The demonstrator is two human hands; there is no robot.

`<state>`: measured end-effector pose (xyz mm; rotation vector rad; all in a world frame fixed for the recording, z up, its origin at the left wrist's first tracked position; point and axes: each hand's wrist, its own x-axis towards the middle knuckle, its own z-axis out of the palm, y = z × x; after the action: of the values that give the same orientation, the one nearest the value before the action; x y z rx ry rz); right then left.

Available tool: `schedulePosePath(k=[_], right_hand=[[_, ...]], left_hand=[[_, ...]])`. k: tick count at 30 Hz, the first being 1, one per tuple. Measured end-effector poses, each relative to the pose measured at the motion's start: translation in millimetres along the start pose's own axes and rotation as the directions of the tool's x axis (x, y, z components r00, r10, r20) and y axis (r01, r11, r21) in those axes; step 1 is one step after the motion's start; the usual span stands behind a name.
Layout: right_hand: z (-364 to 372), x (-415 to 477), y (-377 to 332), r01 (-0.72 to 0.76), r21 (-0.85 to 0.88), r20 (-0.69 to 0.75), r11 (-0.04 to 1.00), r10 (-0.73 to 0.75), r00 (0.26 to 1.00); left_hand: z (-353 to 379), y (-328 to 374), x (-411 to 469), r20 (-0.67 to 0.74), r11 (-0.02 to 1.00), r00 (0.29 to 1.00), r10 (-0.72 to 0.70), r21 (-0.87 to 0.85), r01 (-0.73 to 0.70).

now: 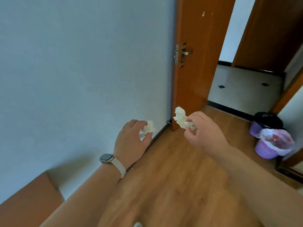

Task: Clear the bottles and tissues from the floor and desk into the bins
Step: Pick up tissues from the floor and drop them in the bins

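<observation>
My left hand (131,141) holds a small crumpled white tissue (150,127) in its fingertips, out in front of me near the wall. My right hand (205,131) pinches a larger crumpled white tissue (180,117) that sticks up above the fingers. Both hands hang in the air over the wooden floor. Two purple bins stand at the right by the doorway: the nearer bin (266,150) has a white plastic liner with something red inside, and the farther bin (257,127) has a black liner.
A pale blue wall (82,79) fills the left. An open brown door (196,63) stands ahead, with a tiled hallway (242,89) beyond it. A brown furniture corner (29,199) shows at lower left. Wooden floor (172,177) stretches between me and the bins.
</observation>
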<state>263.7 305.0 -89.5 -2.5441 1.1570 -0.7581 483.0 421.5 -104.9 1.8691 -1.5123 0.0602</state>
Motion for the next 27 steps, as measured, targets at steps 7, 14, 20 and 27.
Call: schedulePosePath(k=[7, 14, 20, 27], right_hand=[[14, 58, 36, -0.143, -0.077, -0.054, 0.987, 0.139, 0.989], [47, 151, 48, -0.346, -0.128, -0.145, 0.93, 0.327, 0.934], [67, 217, 49, -0.448, -0.147, -0.208, 0.882, 0.416, 0.885], [66, 238, 77, -0.615, -0.149, -0.226, 0.774, 0.579, 0.783]], left_hand=[[60, -38, 97, 0.1, 0.992, 0.989, 0.108, -0.081, -0.1], [107, -88, 223, 0.185, 0.963, 0.957, 0.223, -0.191, -0.188], [136, -123, 310, 0.243, 0.938, 0.925, 0.294, -0.261, -0.229], [179, -120, 361, 0.301, 0.891, 0.864, 0.404, -0.344, -0.297]])
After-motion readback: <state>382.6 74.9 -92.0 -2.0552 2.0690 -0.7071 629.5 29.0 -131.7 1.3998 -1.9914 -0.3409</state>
